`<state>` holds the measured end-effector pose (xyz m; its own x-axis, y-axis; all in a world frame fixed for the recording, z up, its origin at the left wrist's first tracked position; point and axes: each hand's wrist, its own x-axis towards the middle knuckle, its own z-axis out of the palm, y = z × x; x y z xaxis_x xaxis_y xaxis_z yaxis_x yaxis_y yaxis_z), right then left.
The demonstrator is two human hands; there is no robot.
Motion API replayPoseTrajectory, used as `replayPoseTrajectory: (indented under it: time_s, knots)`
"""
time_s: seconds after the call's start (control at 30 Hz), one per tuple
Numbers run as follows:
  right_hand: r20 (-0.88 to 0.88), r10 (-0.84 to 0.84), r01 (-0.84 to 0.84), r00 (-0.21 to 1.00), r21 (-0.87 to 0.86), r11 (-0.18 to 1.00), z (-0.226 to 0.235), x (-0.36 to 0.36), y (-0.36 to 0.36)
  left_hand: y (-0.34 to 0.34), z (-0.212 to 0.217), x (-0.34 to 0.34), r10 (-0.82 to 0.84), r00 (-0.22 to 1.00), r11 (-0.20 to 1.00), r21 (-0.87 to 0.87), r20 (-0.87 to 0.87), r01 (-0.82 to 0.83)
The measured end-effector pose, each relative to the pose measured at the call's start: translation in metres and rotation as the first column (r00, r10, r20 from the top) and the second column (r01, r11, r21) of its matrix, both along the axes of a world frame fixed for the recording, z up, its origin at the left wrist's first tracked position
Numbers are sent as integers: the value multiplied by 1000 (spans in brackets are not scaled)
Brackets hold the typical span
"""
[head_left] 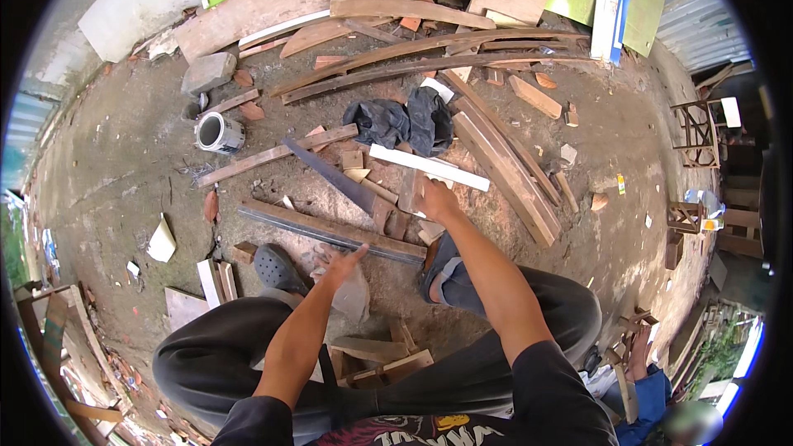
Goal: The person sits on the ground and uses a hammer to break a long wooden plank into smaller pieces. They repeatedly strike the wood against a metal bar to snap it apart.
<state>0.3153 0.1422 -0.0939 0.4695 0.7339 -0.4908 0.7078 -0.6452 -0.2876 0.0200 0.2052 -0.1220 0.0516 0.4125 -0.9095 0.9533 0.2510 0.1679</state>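
My left hand (337, 264) is spread, fingers outstretched, beside a long brown wooden plank (330, 231) with a dark edge; one fingertip appears to touch it, though I cannot tell for sure. My right hand (438, 201) is closed round a small brown wooden block (412, 191), partly hidden by the fingers. Just left of that hand lies a handsaw (334, 180), its wooden handle (389, 220) toward me. A white strip (429, 168) lies just beyond my right hand. Small wood offcuts (353, 162) are scattered around the saw. A grey stone (353, 296) sits below my left hand.
Dark crumpled plastic bags (405, 122) and a white bucket (220, 133) stand farther off. Long boards (504, 169) lie to the right, with more beams (429, 62) at the back. My clog-shod foot (278, 268) is at the left. Another person's leg (640, 353) shows at lower right.
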Motion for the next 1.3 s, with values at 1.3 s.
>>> replayPoseTrajectory:
  time_s: [1.3]
  knots:
    - [326,-204,184,923,91,979,-49,284,11,17,4,27,19,995,998,-60,-95,-25]
